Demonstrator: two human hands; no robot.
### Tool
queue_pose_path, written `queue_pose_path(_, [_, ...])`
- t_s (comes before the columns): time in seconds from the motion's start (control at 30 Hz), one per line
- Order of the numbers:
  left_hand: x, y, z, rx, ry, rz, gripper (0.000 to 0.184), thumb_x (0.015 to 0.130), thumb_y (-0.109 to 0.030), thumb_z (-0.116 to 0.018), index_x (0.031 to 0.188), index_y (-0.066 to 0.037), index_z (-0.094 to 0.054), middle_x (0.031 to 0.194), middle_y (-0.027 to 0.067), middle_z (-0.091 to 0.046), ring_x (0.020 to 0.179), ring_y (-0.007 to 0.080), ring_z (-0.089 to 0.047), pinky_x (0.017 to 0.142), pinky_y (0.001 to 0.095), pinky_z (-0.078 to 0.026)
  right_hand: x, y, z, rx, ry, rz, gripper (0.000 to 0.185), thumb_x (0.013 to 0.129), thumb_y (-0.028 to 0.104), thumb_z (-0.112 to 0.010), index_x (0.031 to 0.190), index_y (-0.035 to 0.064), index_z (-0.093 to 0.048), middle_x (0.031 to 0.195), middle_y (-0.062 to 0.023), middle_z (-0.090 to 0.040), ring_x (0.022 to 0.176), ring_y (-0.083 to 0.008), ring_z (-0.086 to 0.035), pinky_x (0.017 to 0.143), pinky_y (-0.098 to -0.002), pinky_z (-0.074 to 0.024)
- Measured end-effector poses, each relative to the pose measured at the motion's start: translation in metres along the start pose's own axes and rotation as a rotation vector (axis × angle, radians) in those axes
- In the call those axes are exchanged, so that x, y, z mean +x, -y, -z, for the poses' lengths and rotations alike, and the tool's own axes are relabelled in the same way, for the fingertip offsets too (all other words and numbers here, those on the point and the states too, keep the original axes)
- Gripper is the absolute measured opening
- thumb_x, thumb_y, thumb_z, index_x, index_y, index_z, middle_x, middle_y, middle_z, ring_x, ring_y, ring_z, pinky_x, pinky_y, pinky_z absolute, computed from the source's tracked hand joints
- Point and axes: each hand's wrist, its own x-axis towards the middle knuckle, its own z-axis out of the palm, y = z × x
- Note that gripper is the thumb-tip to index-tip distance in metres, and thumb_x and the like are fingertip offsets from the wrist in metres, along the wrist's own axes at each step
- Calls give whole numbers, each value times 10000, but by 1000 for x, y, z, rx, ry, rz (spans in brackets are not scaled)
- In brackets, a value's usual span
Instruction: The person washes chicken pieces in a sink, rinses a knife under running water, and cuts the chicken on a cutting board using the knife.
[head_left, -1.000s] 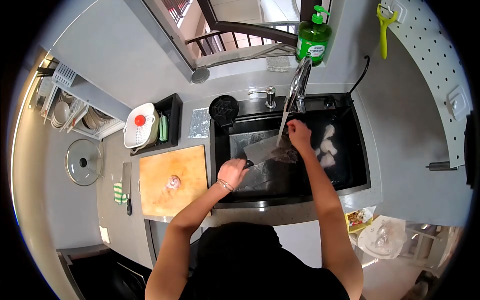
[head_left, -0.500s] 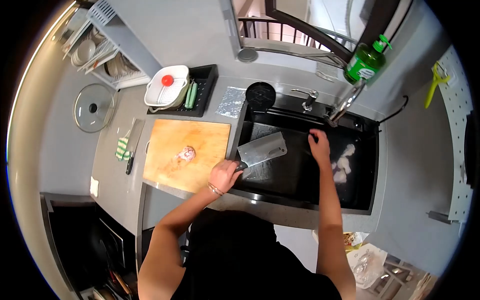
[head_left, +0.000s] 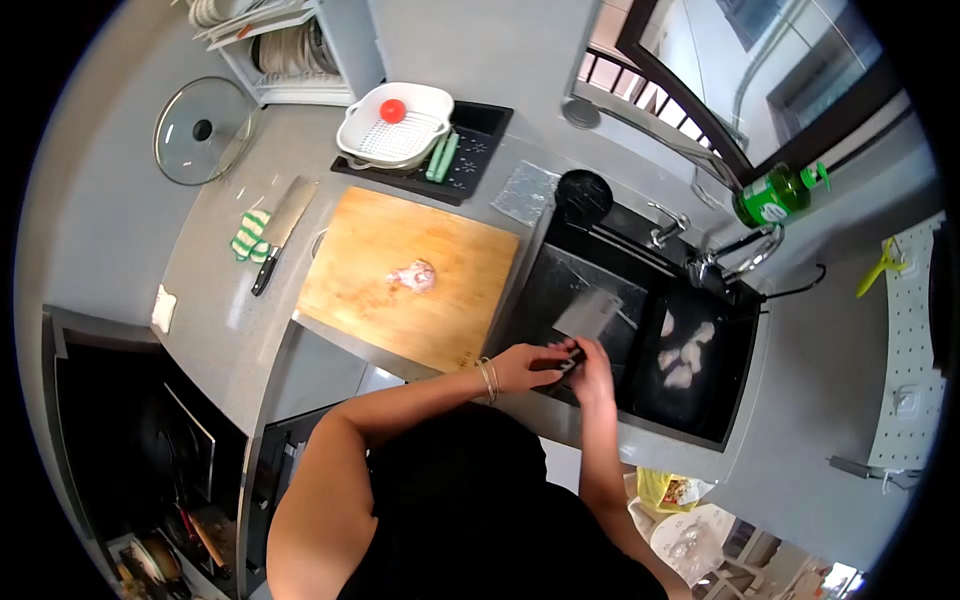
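Observation:
A cleaver (head_left: 588, 314) is over the black sink (head_left: 540, 290), its blade slightly blurred and pointing away from me. My left hand (head_left: 528, 368), with bracelets at the wrist, has its thumb and fingers on the dark handle. From the other side, my right hand (head_left: 594, 374) closes on the same handle, so the two hands nearly meet. On the wooden cutting board (head_left: 400, 330) to the left lies a raw piece of meat that looks like a chicken drumstick (head_left: 416, 275). Several pale meat pieces (head_left: 684, 362) rest at the sink's right side.
Left of the board, a second cleaver (head_left: 285, 225) lies beside a green-striped cloth (head_left: 250, 236). Behind the board stand a white basket (head_left: 405, 140) with a red round thing (head_left: 393, 111) and a black tray (head_left: 485, 130). A faucet (head_left: 735, 262) and green soap bottle (head_left: 775, 197) are at back right.
My right hand has moved left from the sink's far side to the cleaver handle. The cleaver has turned from pointing right to pointing away. The camera view has shifted.

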Motion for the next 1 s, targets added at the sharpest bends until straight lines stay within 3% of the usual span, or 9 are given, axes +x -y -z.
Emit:
queue_pose_path(0.1, [-28, -15, 37, 90, 80, 67, 291, 885, -202, -613, 1126, -38, -614, 1015, 76, -650, 924, 132, -596, 815, 289, -484, -6, 13, 23, -279, -141, 61, 82, 891, 90, -522, 930, 60, -457, 688, -53, -495, 605, -196, -525, 733, -425, -530])
queue_pose_path(0.17, [-46, 7, 55, 156, -10, 58, 270, 884, -205, -617, 1095, -37, -619, 981, 67, -650, 902, 129, -595, 805, 289, -486, 2, 10, 55, -1068, -376, 308, 142, 907, 102, -510, 1032, 55, -461, 624, -12, -464, 512, -136, -488, 545, -324, -515])
queue_pose_path(0.2, [-55, 21, 63, 89, -122, 52, 236, 888, -204, -611, 1053, -35, -624, 935, 52, -642, 885, 123, -594, 799, 278, -484, -9, 14, 44, -1820, -443, 800, 128, 920, 96, -498, 1040, 57, -478, 616, 9, -442, 520, -90, -464, 486, -283, -479])
queue_pose_path(0.23, [-62, 35, 76, 41, -158, 95, 231, 890, -205, -610, 1048, -39, -627, 926, 48, -639, 876, 117, -591, 793, 272, -483, -20, 22, 33, -1382, -408, 385, 101, 932, 132, -494, 1000, 59, -505, 611, 15, -441, 522, -84, -455, 518, -281, -495])
queue_pose_path(0.43, [-64, 38, 98, -188, 99, 178, 256, 892, -216, -616, 1097, -64, -589, 946, 19, -608, 851, 95, -569, 764, 255, -481, -23, -10, -69, -139, -137, 162, 132, 936, 195, -513, 970, 71, -485, 698, -28, -515, 635, -141, -557, 744, -340, -541])
queue_pose_path(0.53, [-48, 5, 90, -311, 292, 277, 465, 866, -224, -651, 1256, -79, -444, 1034, 18, -574, 903, 97, -559, 766, 259, -485, -2, -42, -109, -66, -133, 267, 171, 946, 242, -532, 963, 78, -488, 797, -54, -567, 726, -161, -583, 791, -358, -524])
queue_pose_path(0.63, [-33, 4, 72, -382, -36, 282, 614, 834, -233, -690, 1326, -76, -359, 1038, 29, -563, 922, 99, -557, 771, 257, -485, 3, -55, -130, -65, -97, 278, 209, 940, 268, -547, 1013, 83, -484, 922, -73, -602, 818, -173, -589, 792, -349, -509])
queue_pose_path(0.67, [-13, 56, 62, -145, -124, -18, 716, 797, -213, -717, 1358, -67, -296, 1054, 42, -557, 925, 136, -564, 776, 284, -488, 7, -58, -124, -131, -52, 304, 233, 940, 277, -545, 1067, 88, -492, 946, -72, -612, 868, -169, -591, 804, -339, -497])
queue_pose_path(1.0, [21, 28, 38, 453, -244, 108, 336, 662, -261, -678, 867, -2, -615, 764, 228, -625, 761, 405, -608, 672, 443, -491, 23, 30, -3, -678, -144, 385, 147, 895, 127, -612, 1023, 59, -635, 946, -21, -628, 797, -93, -570, 727, -242, -475])
